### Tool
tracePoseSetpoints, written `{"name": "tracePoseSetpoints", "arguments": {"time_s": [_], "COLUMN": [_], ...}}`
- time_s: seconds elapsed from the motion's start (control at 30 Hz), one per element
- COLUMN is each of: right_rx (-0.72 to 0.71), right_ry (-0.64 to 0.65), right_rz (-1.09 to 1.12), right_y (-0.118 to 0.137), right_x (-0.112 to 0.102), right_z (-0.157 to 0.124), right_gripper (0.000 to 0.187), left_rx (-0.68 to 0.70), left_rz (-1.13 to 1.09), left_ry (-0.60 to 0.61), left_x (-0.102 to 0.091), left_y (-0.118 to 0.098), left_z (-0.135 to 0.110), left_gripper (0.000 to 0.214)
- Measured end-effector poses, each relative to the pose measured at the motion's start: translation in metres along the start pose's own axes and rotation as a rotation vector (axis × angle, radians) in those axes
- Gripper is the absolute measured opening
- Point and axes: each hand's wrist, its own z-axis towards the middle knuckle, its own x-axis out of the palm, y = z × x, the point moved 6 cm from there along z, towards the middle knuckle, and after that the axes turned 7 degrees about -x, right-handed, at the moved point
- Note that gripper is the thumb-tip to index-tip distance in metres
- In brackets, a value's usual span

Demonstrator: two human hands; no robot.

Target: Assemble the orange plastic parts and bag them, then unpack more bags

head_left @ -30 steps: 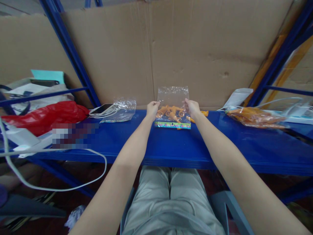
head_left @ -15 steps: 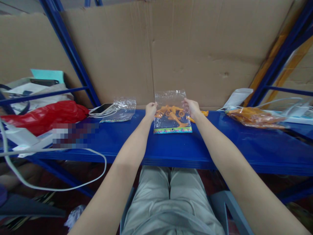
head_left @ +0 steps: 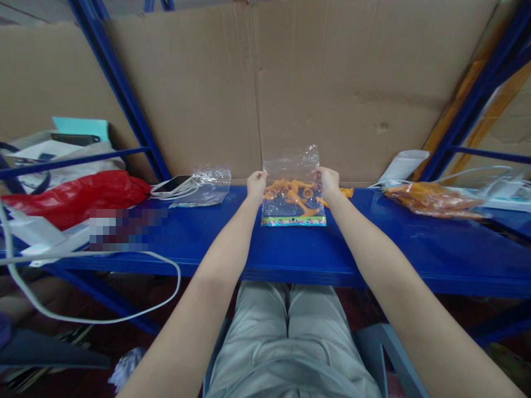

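Note:
A clear plastic bag point(head_left: 290, 164) with a colourful printed strip along its near edge lies in front of me. Several orange balloons point(head_left: 293, 198) show through or beneath the film; I cannot tell whether they are inside. My left hand point(head_left: 257, 184) pinches the bag's left edge between thumb and finger. On the opposite side, my right hand point(head_left: 328, 181) is closed on the right edge. More orange balloons point(head_left: 347, 192) lie beside and partly behind my right wrist.
The blue shelf point(head_left: 298, 251) has a cardboard wall point(head_left: 332, 83) behind it. To the left are another clear bag point(head_left: 209, 185), a phone with a white cable point(head_left: 176, 185) and a red plastic bag point(head_left: 91, 193). An orange-filled bag point(head_left: 435, 199) lies right.
My right hand has closed on the bag's right edge, its fingers drawn together. The bag's far edge stands slightly higher and flatter. My left hand has barely moved.

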Motion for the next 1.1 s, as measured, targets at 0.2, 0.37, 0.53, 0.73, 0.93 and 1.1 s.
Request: {"name": "tracePoseSetpoints", "arguments": {"time_s": [0.2,0.37,0.53,0.73,0.93,1.1], "right_rx": [-0.05,-0.061,-0.018,0.01,0.034,0.127], "right_ry": [0.01,-0.01,-0.129,-0.304,-0.416,-0.445], "right_rz": [-0.02,0.039,0.233,0.37,0.466,0.548], "right_y": [-0.003,-0.007,-0.011,-0.017,-0.02,-0.029], "right_x": [-0.002,-0.009,-0.02,-0.036,-0.047,-0.056], "right_z": [0.003,0.007,0.014,0.023,0.025,0.028], "right_gripper": [0.023,0.02,0.016,0.018,0.017,0.02], "left_rx": [-0.081,-0.144,-0.204,-0.091,0.389,0.736], "left_rz": [0.026,0.038,0.089,0.164,0.454,0.927], "left_ry": [0.031,0.046,0.185,0.147,0.204,0.521], "left_x": [0.0,-0.001,0.01,0.017,0.026,0.049], "left_y": [0.001,0.007,0.014,0.015,0.005,0.016], "left_z": [-0.001,0.001,-0.002,0.007,0.012,-0.016], "left_gripper": [0.023,0.019,0.016,0.01,0.047,0.093]}}
